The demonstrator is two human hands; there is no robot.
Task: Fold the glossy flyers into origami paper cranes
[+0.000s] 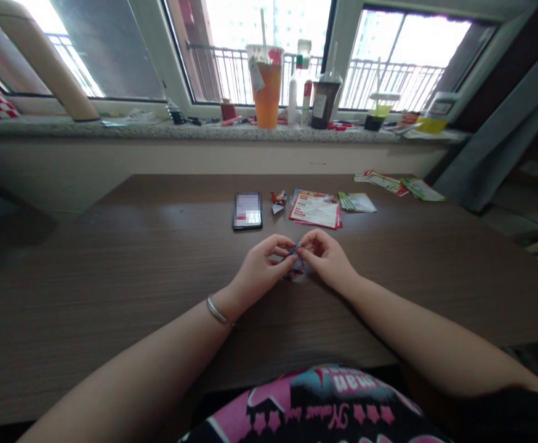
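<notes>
Both my hands meet over the middle of the dark wooden table (112, 258). My left hand (260, 264) and my right hand (325, 257) pinch a small folded piece of printed paper (296, 266) between their fingertips, just above the tabletop. Most of the paper is hidden by my fingers. A silver bangle (216, 311) is on my left wrist.
Beyond my hands lie a black phone (247, 211), a small folded paper figure (278, 201), a stack of red-and-white leaflets (315, 210) and more leaflets (357, 202) to the right. Drink cups (267, 92) and bottles stand on the window sill (112, 130).
</notes>
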